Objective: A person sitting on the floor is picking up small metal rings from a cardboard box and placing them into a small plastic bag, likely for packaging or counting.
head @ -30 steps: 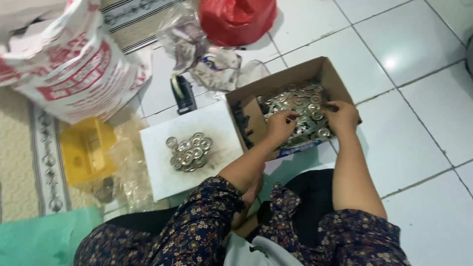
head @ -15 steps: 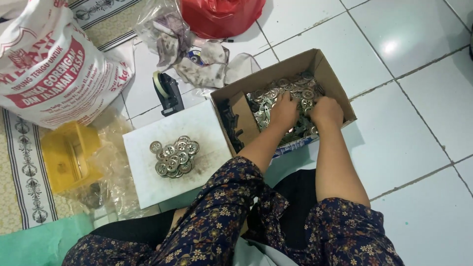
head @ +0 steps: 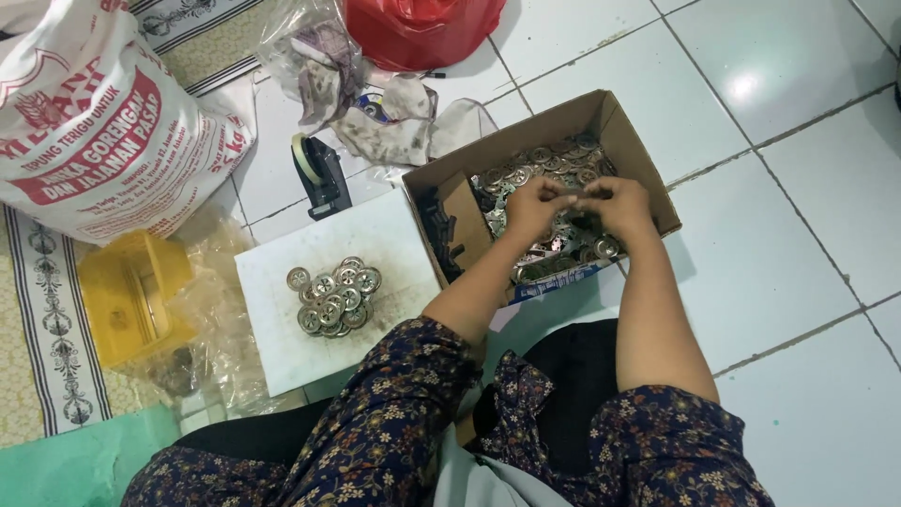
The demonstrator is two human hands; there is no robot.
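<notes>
Working over an open brown cardboard box (head: 615, 127) full of round silvery metal discs (head: 544, 164), the left hand (head: 531, 208) and the right hand (head: 615, 207) meet above the heap, fingers curled together around some small piece between them; it is too small to tell what it is, or which hand grips it. Well to the left of the left hand, a small pile of the same discs (head: 333, 293) lies on a white flat board (head: 282, 352), a modest share beside the mass under the hands, so by my judgement most of the sorting is left. Compared with half a second ago, both hands have lifted off the heap and drawn close together, while the pile on the board looks unchanged.
</notes>
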